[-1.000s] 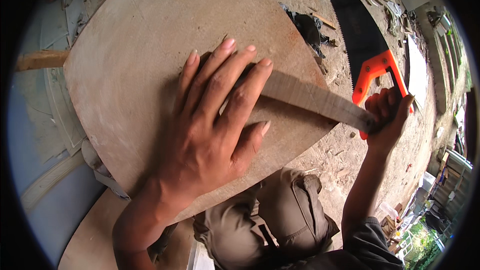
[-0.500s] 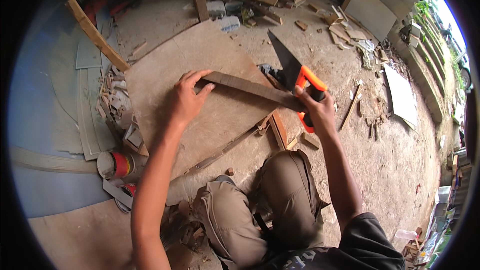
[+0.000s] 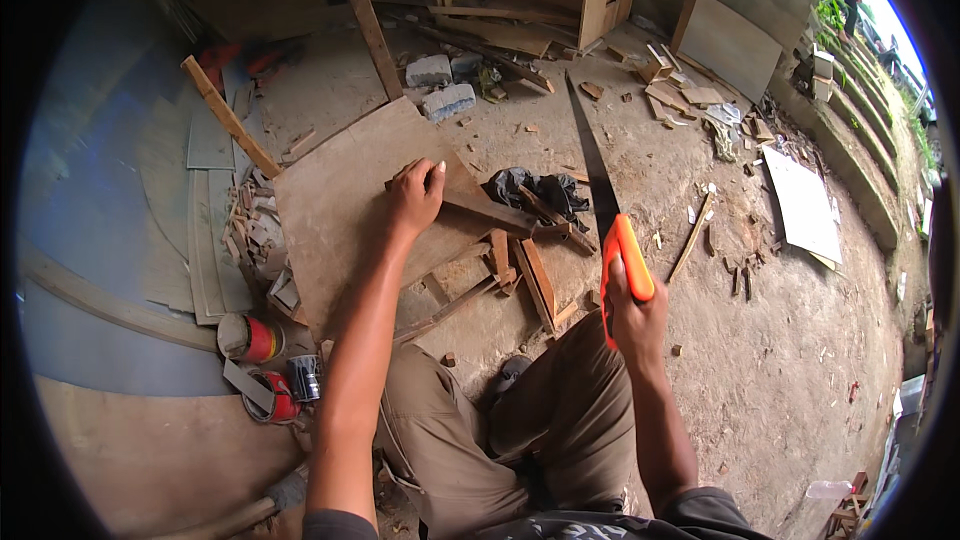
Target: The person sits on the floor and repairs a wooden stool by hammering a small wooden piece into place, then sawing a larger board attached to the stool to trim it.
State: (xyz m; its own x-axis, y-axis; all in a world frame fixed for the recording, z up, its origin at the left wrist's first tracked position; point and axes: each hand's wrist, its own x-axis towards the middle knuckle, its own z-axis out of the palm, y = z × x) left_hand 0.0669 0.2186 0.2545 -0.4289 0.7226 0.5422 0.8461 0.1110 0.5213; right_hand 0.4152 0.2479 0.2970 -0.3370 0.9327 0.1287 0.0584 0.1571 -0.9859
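My left hand [image 3: 415, 198] is closed over a brown wooden strip [image 3: 492, 210], pressing it against the plywood board [image 3: 335, 215]. The strip's right end juts past the board's edge. In my right hand [image 3: 637, 318] is the orange handle of a handsaw [image 3: 597, 162]. Its dark blade points up and away from me, just right of the strip's free end and apart from it. A black plastic bag [image 3: 545, 192] lies on the ground beyond the strip.
Wood offcuts [image 3: 537, 285] lie below the board's right edge. Open paint cans [image 3: 250, 338] stand at lower left. Two grey blocks [image 3: 447, 101] and leaning timber [image 3: 370, 30] are at the back. A white panel [image 3: 802, 205] lies on the right among scraps.
The wooden strip has been lowered onto the board. My right hand has let go of its end and holds only the handsaw. My left hand now grips the strip from above.
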